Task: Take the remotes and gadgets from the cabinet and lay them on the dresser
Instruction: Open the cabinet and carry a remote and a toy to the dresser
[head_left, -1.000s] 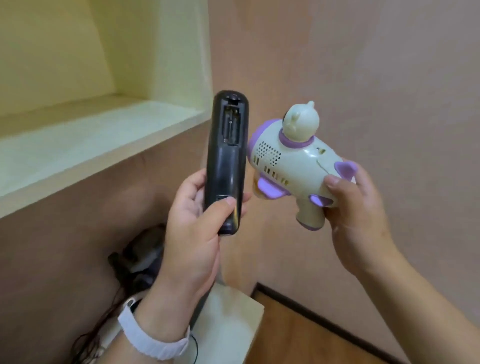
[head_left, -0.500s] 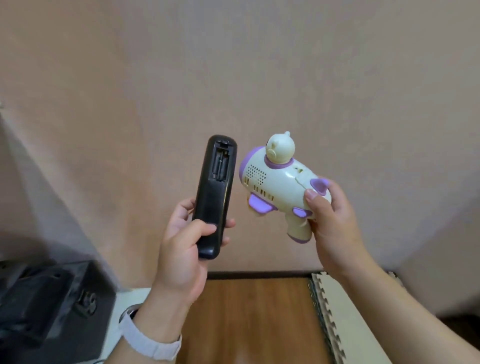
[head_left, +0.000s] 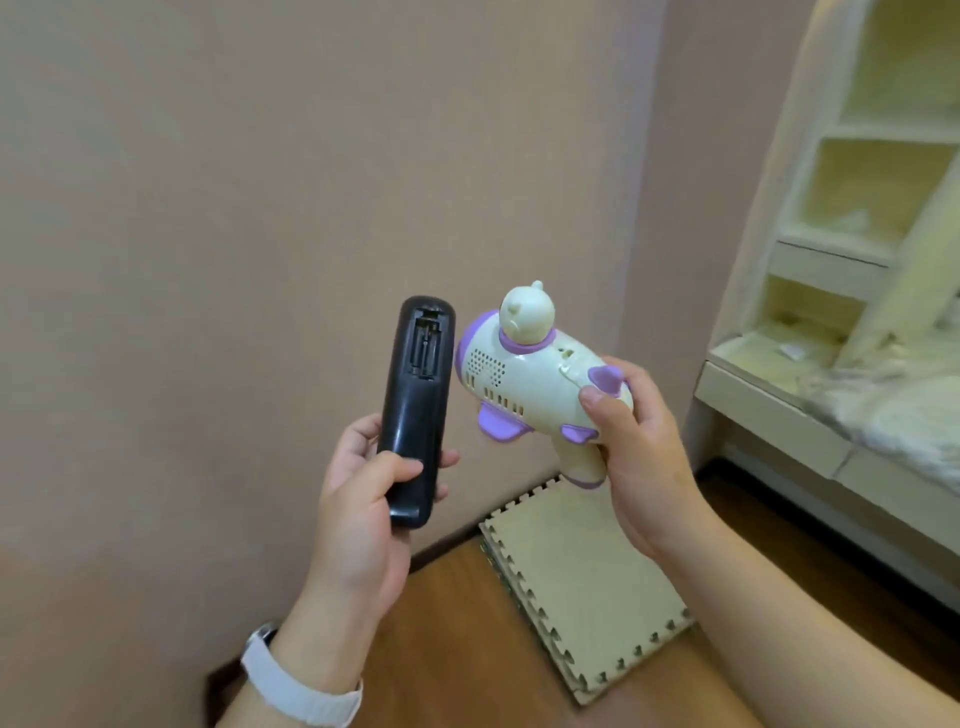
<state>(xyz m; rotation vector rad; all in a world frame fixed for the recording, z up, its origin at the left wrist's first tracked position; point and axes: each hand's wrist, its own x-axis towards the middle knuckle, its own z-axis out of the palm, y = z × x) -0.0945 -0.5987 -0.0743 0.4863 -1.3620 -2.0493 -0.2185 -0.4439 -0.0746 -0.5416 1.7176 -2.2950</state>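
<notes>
Head view: your left hand (head_left: 358, 499) grips a glossy black remote (head_left: 415, 410), battery bay open; your right hand (head_left: 636, 447) clasps a cream-and-purple plastic toy (head_left: 535, 379) — the dresser (head_left: 769, 410) has come into sight on the right.

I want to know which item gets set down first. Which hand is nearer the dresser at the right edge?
Right. The right hand, holding the toy gadget, is just left of the dresser. The left hand, holding the black remote, is farther left.
</notes>
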